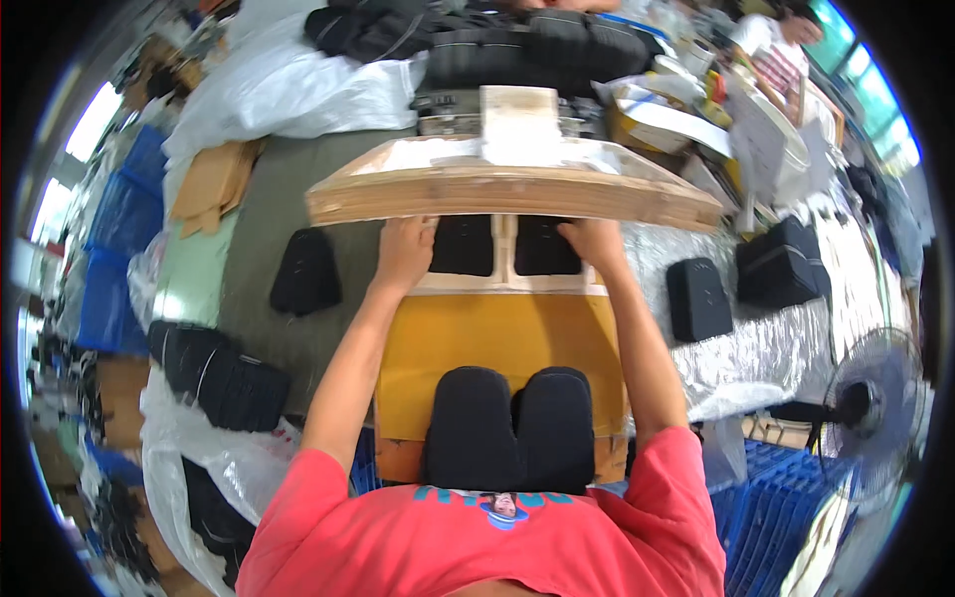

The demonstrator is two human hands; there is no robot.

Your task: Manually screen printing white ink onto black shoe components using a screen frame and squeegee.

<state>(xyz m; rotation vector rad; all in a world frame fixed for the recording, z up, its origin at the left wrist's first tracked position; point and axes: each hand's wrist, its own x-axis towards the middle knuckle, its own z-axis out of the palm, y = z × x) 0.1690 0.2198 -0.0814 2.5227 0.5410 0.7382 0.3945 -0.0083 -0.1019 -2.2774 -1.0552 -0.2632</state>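
Note:
My left hand (404,251) and my right hand (595,244) reach forward to the outer sides of a pale wooden jig (504,254). Two black pads lie in its openings, a left pad (465,249) and a right pad (548,249). The fingers of my left hand are curled in at the left pad's edge. My right thumb points in at the right pad; that hand's other fingers are mostly hidden. Above both hands a thick wooden frame (517,194) stands raised and tilted, covering the far ends of the pads and some fingertips.
Two black pads (473,428) rest close to my body, before a yellow board (497,333). Single black pads lie left (304,274) and right (699,298), with stacks (781,264) beyond. A fan (860,403) stands right. Plastic sheeting (288,90) covers the back left; another person (776,60) is far right.

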